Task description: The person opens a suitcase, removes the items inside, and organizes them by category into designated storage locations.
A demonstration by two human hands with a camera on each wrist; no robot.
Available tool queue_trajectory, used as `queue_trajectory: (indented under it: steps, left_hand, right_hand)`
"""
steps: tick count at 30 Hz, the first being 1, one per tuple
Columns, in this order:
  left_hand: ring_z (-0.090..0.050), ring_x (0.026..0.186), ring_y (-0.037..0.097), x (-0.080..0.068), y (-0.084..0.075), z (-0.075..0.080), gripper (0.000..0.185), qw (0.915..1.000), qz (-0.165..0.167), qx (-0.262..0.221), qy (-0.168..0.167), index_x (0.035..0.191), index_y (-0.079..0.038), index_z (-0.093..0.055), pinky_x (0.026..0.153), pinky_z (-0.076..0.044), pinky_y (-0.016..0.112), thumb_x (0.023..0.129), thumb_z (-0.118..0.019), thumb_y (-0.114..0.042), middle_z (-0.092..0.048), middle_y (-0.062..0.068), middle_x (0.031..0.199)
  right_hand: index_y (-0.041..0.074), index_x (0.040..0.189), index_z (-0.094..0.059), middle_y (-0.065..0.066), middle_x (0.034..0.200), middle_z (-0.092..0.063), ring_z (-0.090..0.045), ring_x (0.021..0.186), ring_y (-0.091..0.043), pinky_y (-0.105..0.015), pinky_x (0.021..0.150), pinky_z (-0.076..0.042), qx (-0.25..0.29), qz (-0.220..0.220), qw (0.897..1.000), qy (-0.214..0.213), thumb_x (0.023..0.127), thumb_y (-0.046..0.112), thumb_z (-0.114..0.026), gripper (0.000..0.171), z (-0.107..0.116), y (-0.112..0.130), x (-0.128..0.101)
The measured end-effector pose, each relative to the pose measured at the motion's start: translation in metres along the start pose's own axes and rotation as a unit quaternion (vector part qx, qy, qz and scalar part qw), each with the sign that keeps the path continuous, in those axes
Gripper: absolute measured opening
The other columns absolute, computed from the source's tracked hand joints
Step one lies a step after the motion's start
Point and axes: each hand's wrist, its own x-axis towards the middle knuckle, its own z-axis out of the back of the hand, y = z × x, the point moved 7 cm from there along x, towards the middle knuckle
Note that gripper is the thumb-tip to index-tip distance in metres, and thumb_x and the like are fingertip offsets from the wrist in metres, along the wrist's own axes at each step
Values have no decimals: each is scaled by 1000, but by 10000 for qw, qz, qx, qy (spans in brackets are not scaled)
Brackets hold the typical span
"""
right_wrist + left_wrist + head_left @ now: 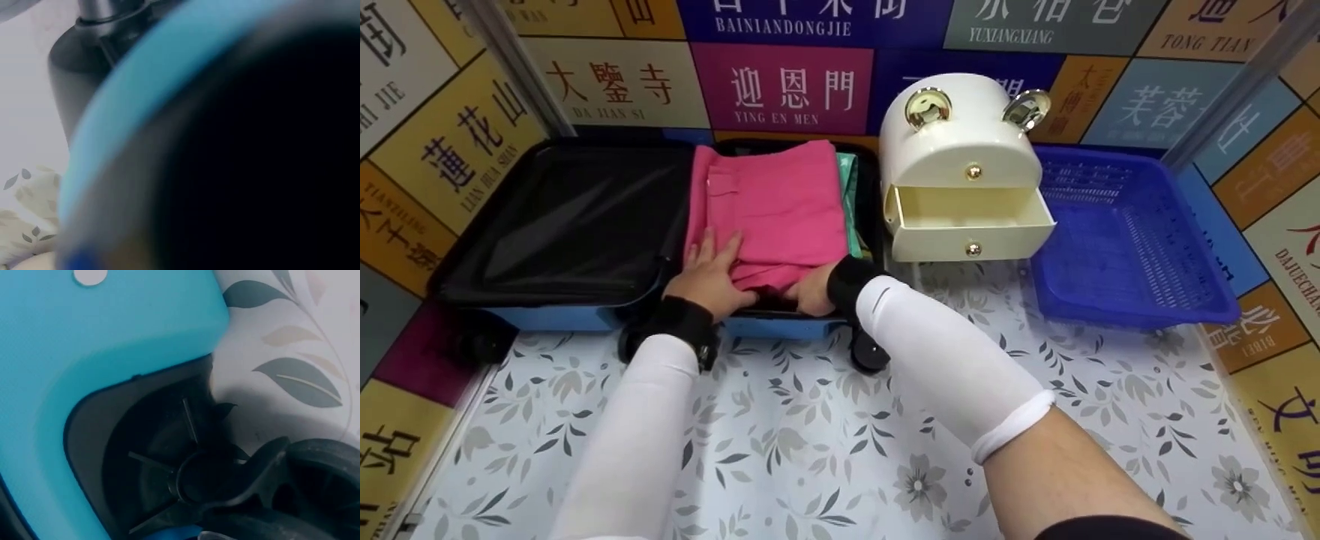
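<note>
Left hand (706,277) flat on pink cloth (772,210) in suitcase (585,315); right hand (812,291) tucks near edge, fingers hidden, cannot tell. Best press evenly.

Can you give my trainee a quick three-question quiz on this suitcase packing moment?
1. True or false: the small drawer of the white cabinet stands pulled out.
2. Which thing do both hands touch? A) the blue basket B) the pink folded garment C) the cabinet
3. Fill in: the left hand lies with fingers ____ on the pink cloth, while the right hand rests at its near edge inside the blue suitcase.

Key:
1. True; the drawer shows nothing inside.
2. B
3. Flat. How the right hand's fingers lie is partly hidden.
</note>
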Motion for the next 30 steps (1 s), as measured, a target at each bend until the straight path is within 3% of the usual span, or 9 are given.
queue_trajectory:
  steps: [5, 15, 19, 23, 30]
  left_hand:
    - [-1, 164, 52, 2, 2, -3, 112, 10000, 45, 14, 42, 173, -33, -10, 120, -34, 73, 86, -78, -52, 6, 18, 180]
    - [-1, 165, 50, 4, 4, -2, 112, 9999, 108, 61, 34, 173, -33, -11, 121, -35, 72, 85, -78, -55, 6, 18, 180]
    - [-1, 165, 49, 3, 3, -2, 111, 9999, 115, 65, 22, 173, -34, -11, 122, -34, 71, 86, -78, -55, 5, 17, 180]
    - [-1, 165, 49, 3, 1, -2, 110, 9999, 101, 46, 33, 172, -35, -11, 122, -34, 71, 86, -77, -54, 5, 17, 180]
    - [-2, 165, 50, -1, 0, 1, 108, 10000, 81, 54, -3, 172, -35, -12, 121, -34, 72, 87, -75, -51, 3, 17, 181]
  right_hand:
    - [31, 164, -43, -7, 157, -58, -57, 133, -23, -33, 118, -44, -304, 267, 9991, 141, 104, 18, -41, 62, -2, 4, 3]
    - [27, 165, -42, -12, 155, -59, -57, 139, -29, -37, 123, -42, -746, 647, 9943, 399, 109, 15, -36, 58, -2, 8, 7]
    - [28, 165, -43, -7, 160, -55, -51, 148, -26, -35, 126, -38, -596, 680, 9952, 384, 108, 15, -38, 58, -1, 9, 10]
    - [26, 163, -45, -12, 155, -59, -54, 144, -27, -35, 125, -40, -462, 680, 9960, 364, 107, 14, -39, 58, -2, 7, 10]
    - [23, 153, -60, -11, 147, -67, -57, 143, -30, -38, 125, -40, 179, 459, 9988, 20, 112, 34, -43, 45, 1, 2, 9]
